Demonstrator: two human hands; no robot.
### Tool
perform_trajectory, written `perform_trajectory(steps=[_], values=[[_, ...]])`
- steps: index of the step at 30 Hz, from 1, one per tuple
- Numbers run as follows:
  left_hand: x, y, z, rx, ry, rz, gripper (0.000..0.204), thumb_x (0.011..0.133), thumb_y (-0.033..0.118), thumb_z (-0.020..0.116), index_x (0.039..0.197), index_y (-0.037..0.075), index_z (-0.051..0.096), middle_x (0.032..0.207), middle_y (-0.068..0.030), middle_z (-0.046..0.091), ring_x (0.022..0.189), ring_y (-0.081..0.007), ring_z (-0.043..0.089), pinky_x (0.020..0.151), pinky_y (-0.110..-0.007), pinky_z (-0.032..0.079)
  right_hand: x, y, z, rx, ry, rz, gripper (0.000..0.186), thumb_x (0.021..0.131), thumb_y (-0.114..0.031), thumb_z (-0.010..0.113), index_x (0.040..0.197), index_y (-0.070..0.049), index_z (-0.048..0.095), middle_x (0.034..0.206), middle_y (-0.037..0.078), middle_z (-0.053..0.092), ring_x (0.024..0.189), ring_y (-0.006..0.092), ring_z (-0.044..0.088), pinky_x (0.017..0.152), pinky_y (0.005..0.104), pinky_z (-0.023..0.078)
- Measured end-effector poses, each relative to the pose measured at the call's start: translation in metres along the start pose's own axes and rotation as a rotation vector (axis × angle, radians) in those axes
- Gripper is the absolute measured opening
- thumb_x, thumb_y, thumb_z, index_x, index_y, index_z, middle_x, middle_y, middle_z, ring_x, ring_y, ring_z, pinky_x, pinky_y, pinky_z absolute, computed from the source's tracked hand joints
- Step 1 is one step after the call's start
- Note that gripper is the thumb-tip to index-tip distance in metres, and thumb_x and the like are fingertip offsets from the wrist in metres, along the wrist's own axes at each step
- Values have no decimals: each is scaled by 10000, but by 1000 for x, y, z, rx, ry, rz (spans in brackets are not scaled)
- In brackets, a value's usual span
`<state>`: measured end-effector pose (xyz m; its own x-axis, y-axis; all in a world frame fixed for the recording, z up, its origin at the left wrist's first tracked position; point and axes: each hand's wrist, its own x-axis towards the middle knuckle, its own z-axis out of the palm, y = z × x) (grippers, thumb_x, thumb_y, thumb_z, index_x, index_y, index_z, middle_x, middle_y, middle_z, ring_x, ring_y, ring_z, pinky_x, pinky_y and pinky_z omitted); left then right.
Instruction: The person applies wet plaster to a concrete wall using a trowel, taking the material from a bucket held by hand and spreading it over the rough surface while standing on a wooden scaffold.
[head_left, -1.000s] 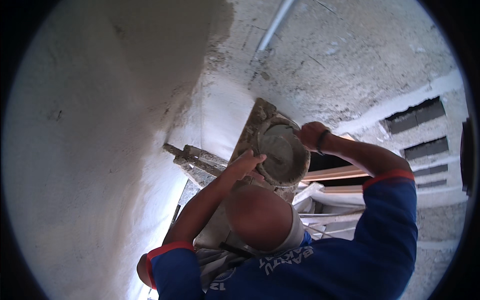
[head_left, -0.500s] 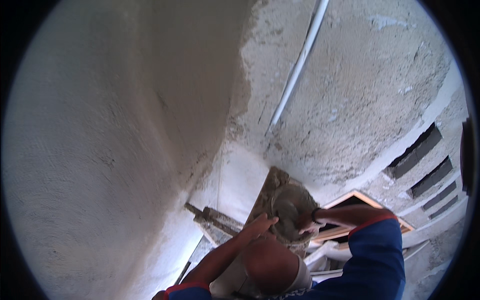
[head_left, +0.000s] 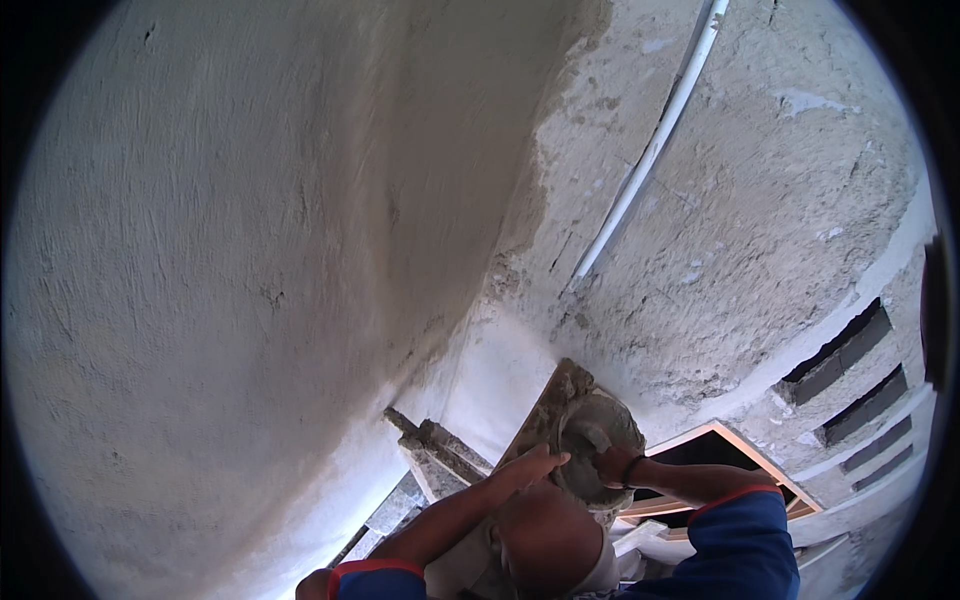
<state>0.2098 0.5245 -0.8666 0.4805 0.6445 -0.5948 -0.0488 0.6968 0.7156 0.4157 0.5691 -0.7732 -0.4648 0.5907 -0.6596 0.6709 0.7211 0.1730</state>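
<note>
A round, mortar-smeared bowl (head_left: pixel 628 425) stands on a dirty wooden board (head_left: pixel 535 405) at the lower middle. Wet grey mortar (head_left: pixel 585 450) lies inside it. At the bowl's near left rim, my left hand (head_left: pixel 535 465) has its fingers closed on the edge, the thumb lying toward the inside. My right hand (head_left: pixel 612 466), with a dark band at the wrist, reaches into the bowl from the right. Its fingers are curled low by the mortar, and what they hold is hidden.
A wall with damp plaster (head_left: pixel 430 180) fills the left and upper part. Rough wall surface (head_left: pixel 740 240) with a white pipe (head_left: pixel 655 150) rises at the right. Mortar-covered wooden pieces (head_left: pixel 440 445) lie left of the board. A wooden frame (head_left: pixel 760 460) and slotted openings (head_left: pixel 840 350) are at the right.
The whole view has shifted, so bowl and walls sit lower and farther right. My right hand has moved slightly within the bowl; my left stays at the rim.
</note>
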Motion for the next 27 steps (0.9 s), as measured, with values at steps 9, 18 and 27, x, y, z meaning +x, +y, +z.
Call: perform_trajectory(steps=[9, 18, 27], values=[[-24, 22, 13, -103, 26, 114, 935, 880, 362, 611, 1387, -151, 16, 1264, -310, 343, 717, -332, 664, 599, -385, 577, -12, -26, -4, -25, -284, -112, 309, 857, -222, 473, 1066, -50, 622, 974, 200, 661, 944, 346, 646, 793, 470, 521], [-42, 31, 9, -191, -93, 197, 945, 870, 327, 638, 1366, -168, 4, 1306, -318, 310, 902, -378, 621, 631, -402, 599, -20, 36, -67, -115, -51, 92, 231, 812, -240, 537, 966, -109, 648, 895, 151, 673, 840, 317, 670, 718, 430, 542], [-35, 29, 14, -192, -89, 203, 826, 885, 323, 615, 1328, -169, 122, 1291, -300, 346, 900, -401, 617, 626, -400, 607, 7, 1, -10, -44, -143, -24, 217, 802, -200, 558, 877, -22, 659, 822, 163, 664, 749, 268, 668, 644, 394, 552]])
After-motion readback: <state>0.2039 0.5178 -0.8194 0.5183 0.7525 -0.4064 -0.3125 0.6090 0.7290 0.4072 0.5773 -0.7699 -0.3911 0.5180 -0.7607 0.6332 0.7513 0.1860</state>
